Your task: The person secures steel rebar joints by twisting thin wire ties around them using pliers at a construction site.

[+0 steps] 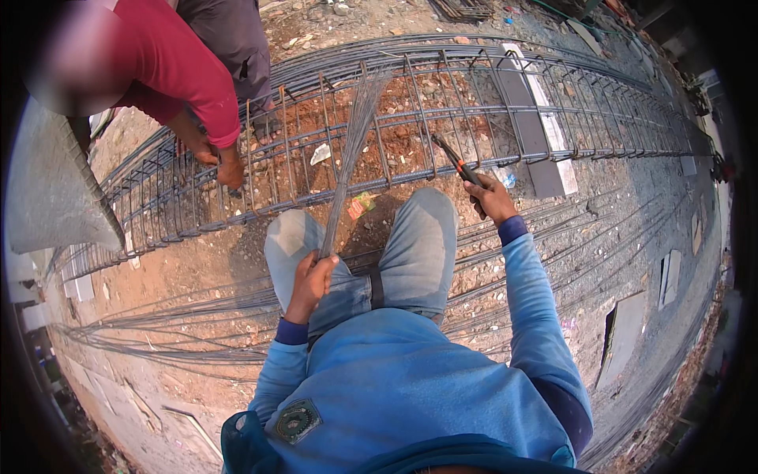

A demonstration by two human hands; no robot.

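Observation:
My left hand [311,286] is closed round the lower end of a bundle of thin grey tie wires [347,158], whose far end reaches over a long rebar cage [379,178]. In my right hand [491,197] is a pair of pincers [455,160] with dark jaws and black-and-orange handles, pointing toward the cage's near bar. The pincers' jaws look close to a cage bar; whether they touch it I cannot tell. The cage runs left to right just beyond my knees, made of long bars with several rectangular stirrups.
A co-worker in a red sleeve [201,79] bends over the cage's left part, both hands at its bars. A grey-and-white block [537,126] lies crosswise under the cage. Loose long rods [213,316] spread over the ground behind and beside me. A flat board [620,336] lies at the right.

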